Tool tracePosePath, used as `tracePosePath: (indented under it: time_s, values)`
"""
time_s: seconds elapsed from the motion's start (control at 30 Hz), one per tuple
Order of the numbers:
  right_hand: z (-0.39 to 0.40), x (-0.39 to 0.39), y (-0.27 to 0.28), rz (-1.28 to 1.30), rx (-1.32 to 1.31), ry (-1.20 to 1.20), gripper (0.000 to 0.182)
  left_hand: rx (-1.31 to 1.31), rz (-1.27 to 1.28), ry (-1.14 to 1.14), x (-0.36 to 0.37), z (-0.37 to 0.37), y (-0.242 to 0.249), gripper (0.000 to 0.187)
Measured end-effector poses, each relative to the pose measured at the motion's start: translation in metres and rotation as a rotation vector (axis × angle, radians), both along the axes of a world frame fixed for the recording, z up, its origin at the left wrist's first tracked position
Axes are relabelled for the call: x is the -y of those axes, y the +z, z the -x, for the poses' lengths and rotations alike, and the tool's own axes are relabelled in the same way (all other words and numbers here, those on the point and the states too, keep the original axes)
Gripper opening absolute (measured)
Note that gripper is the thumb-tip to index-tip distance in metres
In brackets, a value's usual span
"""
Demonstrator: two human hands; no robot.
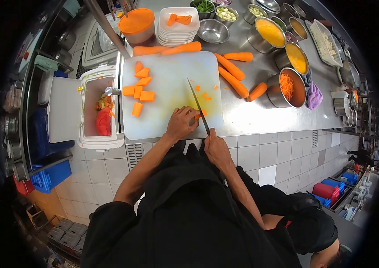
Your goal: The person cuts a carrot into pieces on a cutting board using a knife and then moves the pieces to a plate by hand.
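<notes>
My right hand (217, 148) is closed round the handle of a kitchen knife (194, 97), whose blade points away from me over the white cutting board (167, 129). Under the curled fingers of my left hand (183, 121) lies a small piece of carrot (203, 113), right beside the blade. Small carrot bits (204, 94) are scattered on the board near the knife. Several cut carrot chunks (147, 96) sit on the board's left half. Whole peeled carrots (233, 82) lie along its right side, and more carrots (181, 48) lie at its far edge.
An open white bin (83, 114) with scraps stands left of the board. Beyond it are an orange-lidded tub (136, 27) and stacked white dishes (178, 33). A pot of shredded carrot (286, 87) stands right, near a purple cloth (314, 95). Another person (307, 219) is close behind my right side.
</notes>
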State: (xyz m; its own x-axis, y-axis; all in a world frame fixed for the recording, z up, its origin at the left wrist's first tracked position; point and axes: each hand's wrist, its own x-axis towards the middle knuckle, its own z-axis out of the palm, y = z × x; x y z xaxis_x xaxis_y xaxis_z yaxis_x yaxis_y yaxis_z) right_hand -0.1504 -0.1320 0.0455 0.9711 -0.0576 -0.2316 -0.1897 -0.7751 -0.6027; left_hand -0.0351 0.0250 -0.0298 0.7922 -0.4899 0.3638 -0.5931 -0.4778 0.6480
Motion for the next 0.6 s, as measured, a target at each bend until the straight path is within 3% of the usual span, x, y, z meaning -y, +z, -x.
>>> tracePosePath:
  time_s: [0.43, 0.6]
  values:
    - [-0.008, 0.008, -0.011, -0.073, 0.050, 0.021, 0.021, 0.037, 0.052, 0.045, 0.002, -0.001, 0.007, 0.012]
    - [-0.002, 0.006, -0.014, -0.067, 0.076, 0.002, 0.021, 0.046, 0.076, 0.057, 0.001, -0.001, 0.004, 0.014]
